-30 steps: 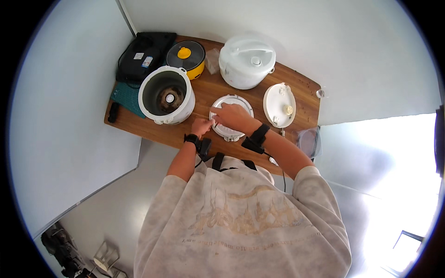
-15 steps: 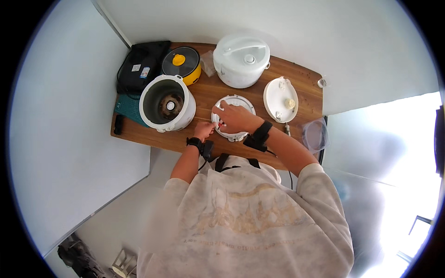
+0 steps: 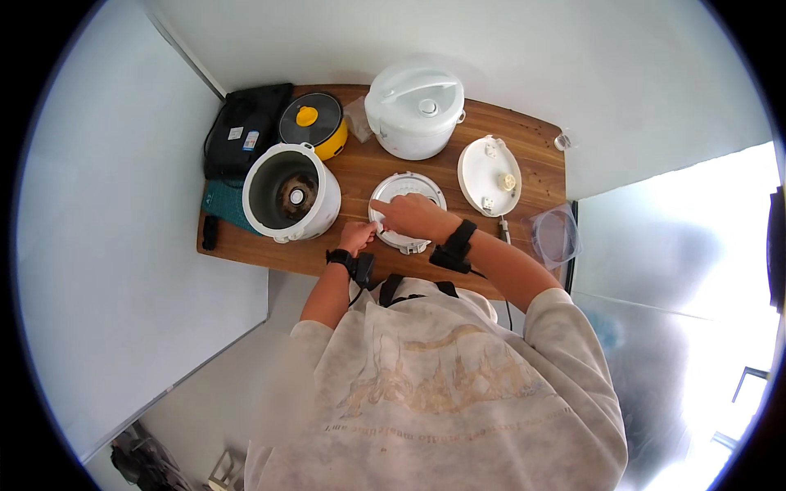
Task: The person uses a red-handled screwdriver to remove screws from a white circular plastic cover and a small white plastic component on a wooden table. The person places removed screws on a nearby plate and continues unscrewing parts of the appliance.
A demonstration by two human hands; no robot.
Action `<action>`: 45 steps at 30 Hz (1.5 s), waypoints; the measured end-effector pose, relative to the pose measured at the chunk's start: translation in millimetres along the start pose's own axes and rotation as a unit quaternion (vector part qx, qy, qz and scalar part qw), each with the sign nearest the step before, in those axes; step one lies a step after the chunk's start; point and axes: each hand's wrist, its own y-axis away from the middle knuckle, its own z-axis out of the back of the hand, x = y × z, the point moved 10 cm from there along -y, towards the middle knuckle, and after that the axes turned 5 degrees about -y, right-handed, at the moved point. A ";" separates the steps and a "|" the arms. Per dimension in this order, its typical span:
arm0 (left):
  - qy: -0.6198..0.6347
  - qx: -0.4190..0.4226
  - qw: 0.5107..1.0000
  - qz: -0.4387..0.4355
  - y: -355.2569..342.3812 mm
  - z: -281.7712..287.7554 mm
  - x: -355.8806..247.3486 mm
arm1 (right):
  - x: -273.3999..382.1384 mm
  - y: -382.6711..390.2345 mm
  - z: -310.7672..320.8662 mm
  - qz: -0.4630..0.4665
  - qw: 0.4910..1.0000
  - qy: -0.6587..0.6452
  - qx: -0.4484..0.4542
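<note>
A round white rice cooker lid part (image 3: pixel 423 185) lies on the wooden table in front of me, its ribbed inner face upward. My left hand (image 3: pixel 358 237) is closed at the lid part's near left rim, its fingertips pinching there. Over the same left side bends my right hand (image 3: pixel 416 217), fingers curled down and close to the left fingertips. A small reddish bit shows between the hands; what the right fingers hold is hidden. Both wrists wear black straps with small boxes.
An open white rice cooker body (image 3: pixel 329 196) stands at left, a yellow pot with dark lid (image 3: pixel 332 123) behind it. A lidded white cooker (image 3: pixel 416 123) stands at the back. To the right are a white round base cover (image 3: pixel 475 184) and a clear plastic container (image 3: pixel 557 237).
The right hand has shifted slightly and now covers more of the small red item that showed between the hands. The whole view has tilted a little.
</note>
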 end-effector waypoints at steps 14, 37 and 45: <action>0.012 0.000 1.000 0.002 1.2 1.8 0.7 | -25.7 21.3 -2.7 -0.083 0.993 -0.076 0.023; 0.036 -0.010 0.999 -0.029 6.1 -4.6 -17.2 | -112.1 267.4 5.8 -0.439 0.832 -0.240 -0.239; 0.005 -0.012 1.000 0.028 10.5 -6.7 -19.7 | -128.5 295.7 -40.7 -0.465 0.779 -0.330 -0.262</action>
